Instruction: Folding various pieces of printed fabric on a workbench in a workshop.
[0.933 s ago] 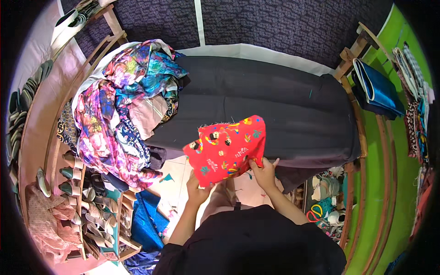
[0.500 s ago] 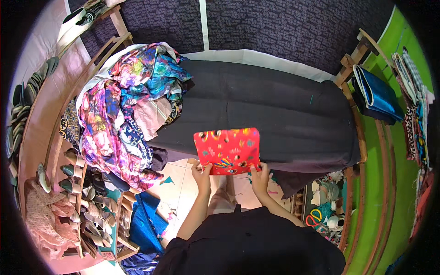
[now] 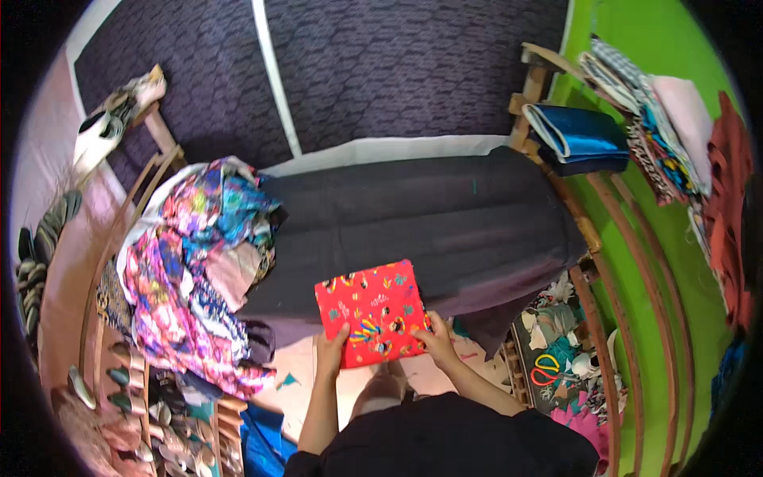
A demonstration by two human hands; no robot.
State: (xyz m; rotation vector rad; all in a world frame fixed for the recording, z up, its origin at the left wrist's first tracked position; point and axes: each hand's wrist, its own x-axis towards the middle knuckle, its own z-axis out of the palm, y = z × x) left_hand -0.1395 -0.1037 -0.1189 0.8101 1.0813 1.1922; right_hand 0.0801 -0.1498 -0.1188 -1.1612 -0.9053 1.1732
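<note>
A flat square of folded red fabric [image 3: 373, 310], printed with flowers and small colourful figures, is held up in front of me. My left hand [image 3: 332, 347] grips its lower left side with the thumb on top. On the lower right edge, my right hand [image 3: 435, 340] pinches it the same way. The fingers of both hands are partly hidden under the cloth. Just behind it stretches a long surface draped in black cloth [image 3: 381, 207], which the far part of the red piece overlaps in view.
Crumpled multicoloured fabric [image 3: 171, 270] is heaped at the left end of the black surface. Shoes [image 3: 171, 429] fill a rack at lower left. To the right, folded blue cloth [image 3: 584, 131] rests on a wooden rail; scissors [image 3: 546, 370] lie among scraps below.
The head view has swung to the right and upward. The red fabric now appears lower, more tilted and more fully spread to view, with both hands still gripping its sides.
</note>
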